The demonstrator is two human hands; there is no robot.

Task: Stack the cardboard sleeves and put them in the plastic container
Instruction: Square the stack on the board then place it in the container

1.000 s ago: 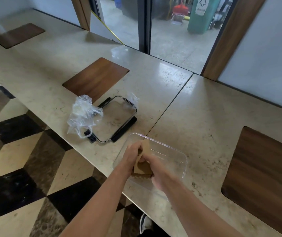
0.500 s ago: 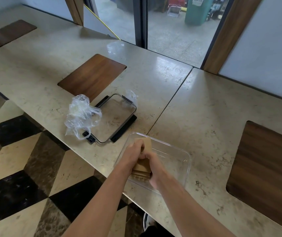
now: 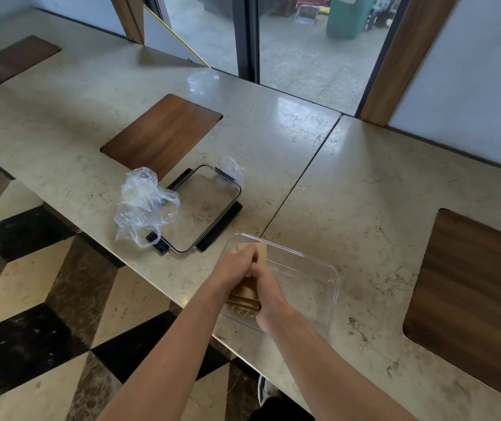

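Compared with a second ago, the stack of cardboard sleeves (image 3: 247,294) is seen lower and further inside the clear plastic container (image 3: 333,287); it was held above the near left corner then, and its lower end now appears to lie within the walls there. The placement step is judged nearly complete, though whether the stack already rests on the container floor cannot be told.

The stack is clamped between both hands, which are pressed close together: the left hand (image 3: 238,265) is closed over its upper part, the right hand (image 3: 269,291) is wrapped round its right side. One sleeve end is seen sticking up above the left knuckles.

The container stands at the near edge of the marble counter (image 3: 364,183), its near left corner just beside the drop to the tiled floor (image 3: 30,314), so little margin is left on that side. Open room is offered inside the container to the right and far side, and on the bare counter beyond. The container lid (image 3: 205,208) lies to the far left, with crumpled plastic wrap (image 3: 143,205) touching its left end, both apart from the container
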